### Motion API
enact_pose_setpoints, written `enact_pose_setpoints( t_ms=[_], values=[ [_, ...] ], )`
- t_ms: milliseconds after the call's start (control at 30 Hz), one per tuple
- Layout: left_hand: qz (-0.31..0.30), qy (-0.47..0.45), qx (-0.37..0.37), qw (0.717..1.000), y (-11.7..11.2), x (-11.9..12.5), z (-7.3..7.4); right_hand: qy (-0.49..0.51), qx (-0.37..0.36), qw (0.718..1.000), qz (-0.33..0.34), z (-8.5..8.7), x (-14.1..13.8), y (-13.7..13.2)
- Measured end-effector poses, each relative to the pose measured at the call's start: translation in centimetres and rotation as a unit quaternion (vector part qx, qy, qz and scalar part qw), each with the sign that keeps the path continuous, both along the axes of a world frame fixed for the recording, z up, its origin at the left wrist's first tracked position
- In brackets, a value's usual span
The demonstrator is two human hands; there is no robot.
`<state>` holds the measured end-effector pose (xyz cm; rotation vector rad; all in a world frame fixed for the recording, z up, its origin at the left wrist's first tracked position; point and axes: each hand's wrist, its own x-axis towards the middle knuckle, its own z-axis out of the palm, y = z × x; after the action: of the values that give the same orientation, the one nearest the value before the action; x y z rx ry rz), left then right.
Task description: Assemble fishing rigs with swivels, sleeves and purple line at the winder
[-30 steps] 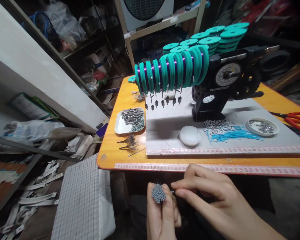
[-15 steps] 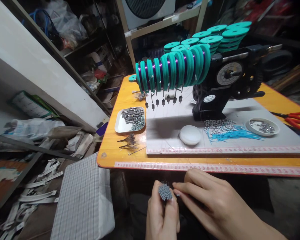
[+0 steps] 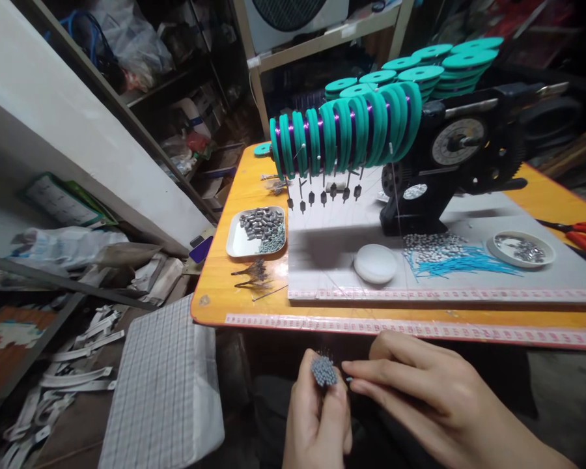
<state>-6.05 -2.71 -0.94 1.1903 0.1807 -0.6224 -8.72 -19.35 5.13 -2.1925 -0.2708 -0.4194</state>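
Observation:
Below the table's front edge, my left hand (image 3: 317, 423) is closed in a fist around an upright bundle of thin grey rods (image 3: 323, 370), their tips showing above the fingers. My right hand (image 3: 420, 397) reaches in from the right. Its fingertips are pinched together right beside the bundle's top, and what they pinch is too small to see.
An orange table (image 3: 254, 306) carries a grey mat, a black winding machine (image 3: 449, 163) with green spools wound in purple wire (image 3: 344, 133), a tray of grey sleeves (image 3: 256, 231), a white oval pad (image 3: 375, 263), blue wires (image 3: 461, 260), a small dish (image 3: 520, 249) and red pliers (image 3: 583, 233). Shelves and clutter stand left.
The view shifted slightly. Both hands stayed below the table edge; my right fingertips have drawn closer to the top of the bundle.

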Motion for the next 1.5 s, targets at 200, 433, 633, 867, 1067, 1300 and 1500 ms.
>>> enact_pose_setpoints(
  t_ms=[200, 433, 633, 867, 1067, 1300, 1500],
  values=[
    [-0.018, 0.037, 0.019, 0.999, -0.2, 0.2, 1.2, -0.006, 0.023, 1.000, 0.018, -0.1, 0.1, -0.3],
    [0.040, -0.018, -0.033, 0.998, -1.2, -0.1, 1.6, 0.015, 0.018, 1.000, 0.008, 0.2, -0.1, 0.1],
    [0.228, -0.178, -0.102, 0.952, -2.7, -0.4, 1.3, 0.020, -0.010, 1.000, 0.001, 0.2, -0.7, 0.9],
    [0.271, -0.216, -0.151, 0.926, -2.8, 0.1, 3.4, 0.008, 0.006, 1.000, -0.004, 1.3, 0.0, 1.2],
    [0.258, -0.275, -0.109, 0.920, -0.5, 1.8, 4.7, -0.006, -0.035, 0.999, 0.038, 2.8, 0.8, 1.1],
    [0.268, -0.337, -0.012, 0.903, 0.9, 3.3, 4.8, -0.022, -0.103, 0.990, 0.098, 3.1, 1.9, 2.8],
    [0.312, -0.398, -0.109, 0.856, 0.9, 5.4, 7.5, 0.007, -0.063, 0.993, 0.101, 4.7, 2.6, 1.6]
  ],
)
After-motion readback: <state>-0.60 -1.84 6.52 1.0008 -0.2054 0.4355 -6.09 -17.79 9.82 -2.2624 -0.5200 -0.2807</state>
